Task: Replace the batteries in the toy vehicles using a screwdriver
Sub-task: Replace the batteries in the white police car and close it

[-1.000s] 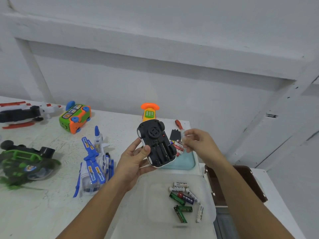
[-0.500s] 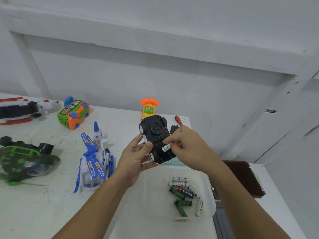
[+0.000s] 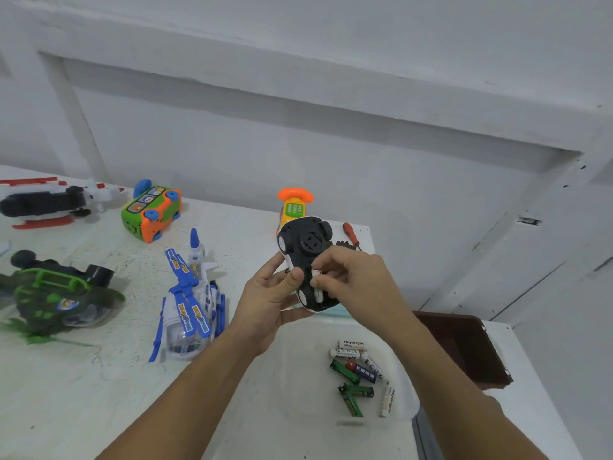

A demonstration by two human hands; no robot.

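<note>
Left hand (image 3: 268,293) gripping upturned black plastic toy car (image 3: 303,244), right hand (image 3: 351,277) pinching white cylindrical battery (image 3: 316,283) at its underside compartment

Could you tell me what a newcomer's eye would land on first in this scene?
The upturned black toy car, held mid-air at centre by the left hand while the right hand pinches a white battery against it. Then the loose batteries in the clear tray below.

The toy car (image 3: 306,257) shows a matt black plastic underside. The tabletop (image 3: 83,386) looks rough, white-painted, scuffed. The helicopter (image 3: 189,300) is glossy plastic.
</note>
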